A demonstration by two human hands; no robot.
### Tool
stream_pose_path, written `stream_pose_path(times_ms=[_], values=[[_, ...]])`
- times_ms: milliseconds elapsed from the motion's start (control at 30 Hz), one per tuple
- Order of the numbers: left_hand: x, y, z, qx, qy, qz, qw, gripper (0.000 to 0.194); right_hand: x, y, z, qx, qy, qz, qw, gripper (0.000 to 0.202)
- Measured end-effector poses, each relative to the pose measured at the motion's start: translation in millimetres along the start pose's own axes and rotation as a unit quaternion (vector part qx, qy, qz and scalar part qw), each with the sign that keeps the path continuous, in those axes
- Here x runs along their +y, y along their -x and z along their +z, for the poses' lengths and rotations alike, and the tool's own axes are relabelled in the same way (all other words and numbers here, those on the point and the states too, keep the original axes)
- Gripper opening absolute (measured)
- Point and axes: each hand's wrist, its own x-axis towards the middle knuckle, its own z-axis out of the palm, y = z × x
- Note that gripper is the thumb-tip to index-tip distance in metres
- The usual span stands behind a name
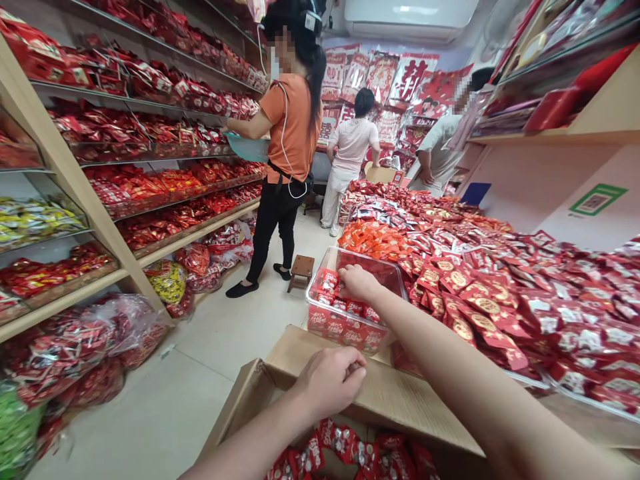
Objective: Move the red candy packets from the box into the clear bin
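My right hand [359, 283] reaches into a clear plastic bin [320, 313], its fingers bent down by the small red printed packets [350, 307] lined up inside. Whether one is pinched in the fingertips is hidden. Closer to me, my left hand [333, 379] hovers over an open cardboard box [420, 400] beside its raised flap. Its fingers are curled in, and I cannot see what they hold, if anything. More red packets [345, 443] lie loose in the bottom of the box, below my left wrist.
Heaped red packets [475, 287] cover the display on the right. Shelves [150, 160] of packets line the left wall, with stuffed plastic bags [75, 347] below. A person in orange [295, 127] stands by a small wooden stool [302, 268]; two people are farther back.
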Motion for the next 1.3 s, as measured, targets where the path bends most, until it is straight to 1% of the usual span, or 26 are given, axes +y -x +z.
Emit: stream_pose_path(times_ms=[100,233,333,500,600,733,833,933,1000,1067,1133,1167,1233,1300], values=[[-1,0,0.3,0.001,-0.004,0.001,1.0,0.019,-4,-3,0,0.005,0.024,-0.036,0.999,0.05],[-1,0,0.0,0.003,-0.013,0.004,1.0,0.019,-11,-7,-1,0.002,0.039,-0.1,0.994,0.044],[-1,1,0.2,0.003,-0.015,0.006,1.0,0.019,-16,-11,1,-0.006,0.047,-0.114,0.992,0.044],[-2,2,0.4,0.001,-0.018,0.002,1.0,0.019,-19,-19,6,-0.016,0.046,-0.08,0.996,0.045],[-1,1,0.1,0.004,-0.017,0.003,1.0,0.019,-19,-20,4,-0.019,0.035,-0.063,0.997,0.046],[-1,0,0.2,0.003,-0.013,-0.001,1.0,0.018,-12,-14,-6,-0.022,0.017,-0.041,0.999,0.046],[-1,1,0.2,0.001,-0.008,0.0,1.0,0.019,-1,-6,-15,-0.028,0.015,0.006,0.999,0.042],[0,1,0.0,0.0,-0.007,0.002,1.0,0.019,8,3,-16,-0.068,0.016,0.047,0.996,0.034],[-1,0,-0.2,-0.001,-0.01,-0.001,1.0,0.019,11,7,-11,-0.099,0.013,0.058,0.993,0.028],[-1,0,-0.5,-0.001,-0.013,-0.002,1.0,0.019,11,9,-5,-0.111,0.007,0.067,0.992,0.024],[-1,-1,-1.0,0.0,-0.014,0.0,1.0,0.019,8,10,-4,-0.103,-0.003,0.078,0.992,0.024],[-1,-1,-1.4,0.0,-0.012,0.001,1.0,0.019,6,12,-7,-0.092,-0.01,0.083,0.992,0.026],[-1,-1,-2.4,-0.001,-0.007,0.002,1.0,0.019,0,22,-21,-0.055,-0.025,0.094,0.994,0.031],[-1,-1,-3.1,-0.003,-0.001,0.002,1.0,0.02,-9,46,-43,-0.004,-0.038,0.099,0.994,0.033]])
